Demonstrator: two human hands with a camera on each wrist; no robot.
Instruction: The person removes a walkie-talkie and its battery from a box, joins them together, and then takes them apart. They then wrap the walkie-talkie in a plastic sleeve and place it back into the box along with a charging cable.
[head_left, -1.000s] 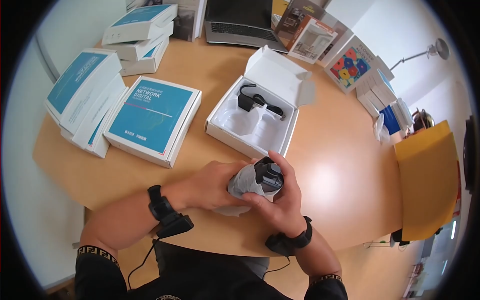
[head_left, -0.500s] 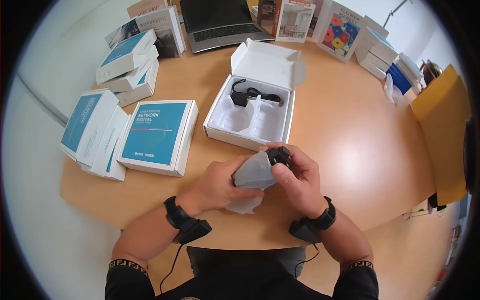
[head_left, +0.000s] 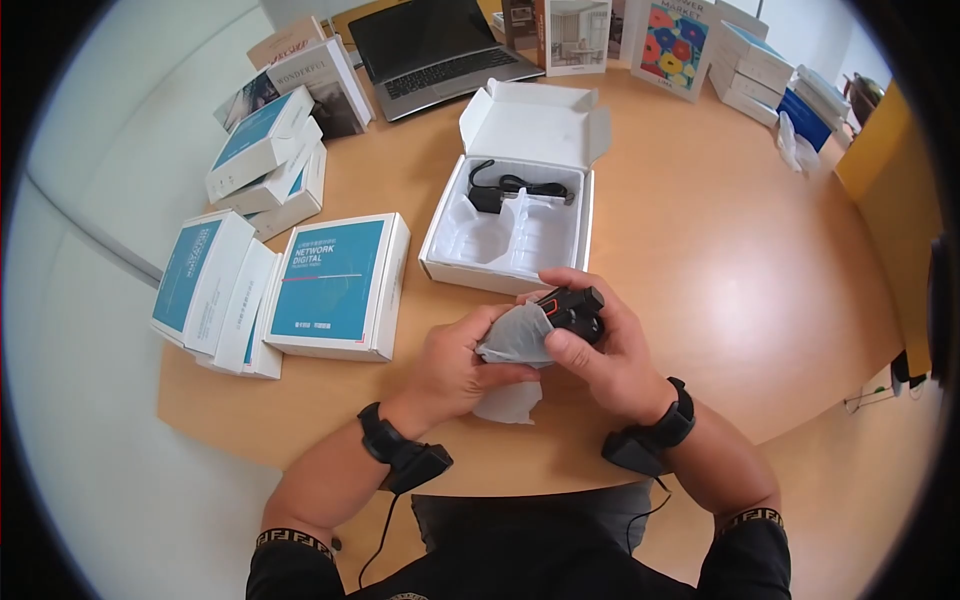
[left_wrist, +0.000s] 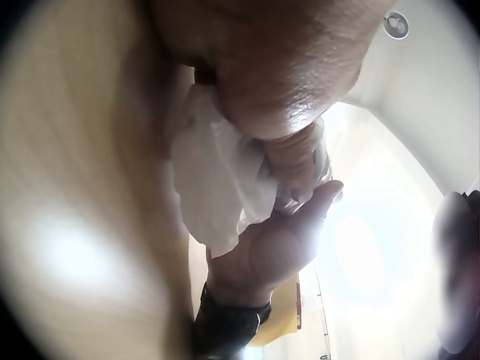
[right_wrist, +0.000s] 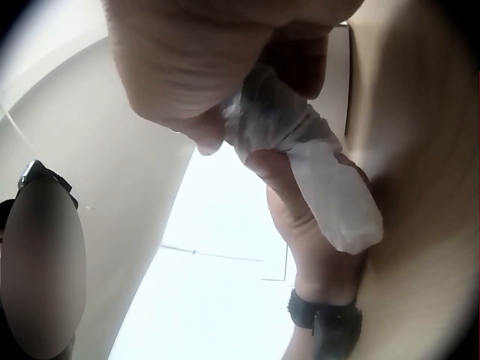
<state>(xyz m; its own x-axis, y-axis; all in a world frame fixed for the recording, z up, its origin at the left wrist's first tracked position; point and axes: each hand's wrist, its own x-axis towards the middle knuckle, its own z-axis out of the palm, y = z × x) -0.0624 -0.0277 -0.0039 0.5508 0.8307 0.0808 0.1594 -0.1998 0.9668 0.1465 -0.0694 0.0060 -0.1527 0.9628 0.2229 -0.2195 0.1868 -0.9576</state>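
A black device (head_left: 578, 314) with a red outline on its side sticks out of a translucent white plastic bag (head_left: 514, 334). My left hand (head_left: 448, 362) grips the bagged end, thumb below and fingers behind it. Around the bare black end, my right hand (head_left: 626, 358) has its thumb in front and its fingers over the far side. The bag's loose tail (left_wrist: 221, 176) hangs below the hands in the left wrist view. Just beyond the hands stands an open white box (head_left: 470, 277). Its moulded tray holds a black adapter with a cable (head_left: 488, 200).
Blue-and-white boxes (head_left: 330, 285) lie at the left, with a stack of similar boxes (head_left: 258, 140) behind. A laptop (head_left: 440, 65) and upright books (head_left: 675, 45) line the back. More boxes (head_left: 750, 75) and a plastic bag (head_left: 795, 145) sit at the far right.
The right hand and the device's bare end have shifted away from the left hand, and more of the black body with its red outline shows. The head view has also turned.
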